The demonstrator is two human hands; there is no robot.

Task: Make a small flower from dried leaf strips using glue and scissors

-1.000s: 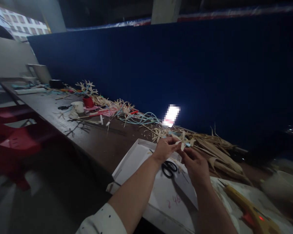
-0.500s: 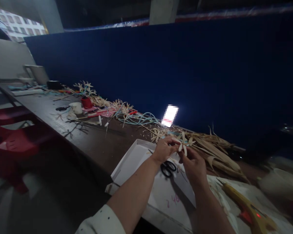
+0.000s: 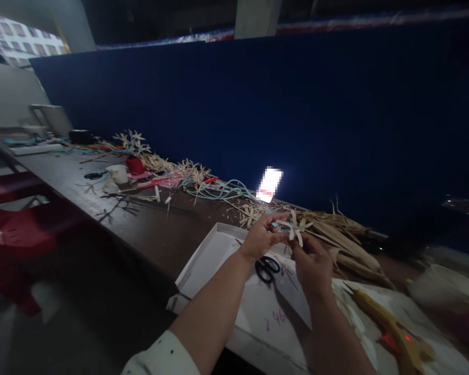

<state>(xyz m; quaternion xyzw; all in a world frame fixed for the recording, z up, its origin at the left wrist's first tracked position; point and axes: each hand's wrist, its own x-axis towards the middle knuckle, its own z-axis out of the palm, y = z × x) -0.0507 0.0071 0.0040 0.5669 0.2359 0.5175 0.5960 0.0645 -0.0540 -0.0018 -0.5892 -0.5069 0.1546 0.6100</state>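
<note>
A small pale flower (image 3: 296,229) with narrow petals, apparently of dried husk, is held up between my hands above a white box lid (image 3: 209,260). My right hand (image 3: 315,265) pinches it from below and the right. On the other side, my left hand (image 3: 258,238) has its thumb and index finger curved around the flower's left edge; their exact contact is partly hidden. Black-handled scissors (image 3: 268,270) lie in the lid beneath my hands, with pink handwritten figures on the white surface nearer me.
A yellow glue gun (image 3: 394,317) with a lit red light lies at right, near a pale bowl (image 3: 445,286). Dried husks (image 3: 355,250) are heaped behind my hands. A glowing phone (image 3: 269,185) leans against the blue partition (image 3: 336,114). Red chairs (image 3: 19,234) stand left.
The flower has turned slightly, showing its face more to me. My left index finger and thumb have spread a little wider. The whole view has shifted slightly.
</note>
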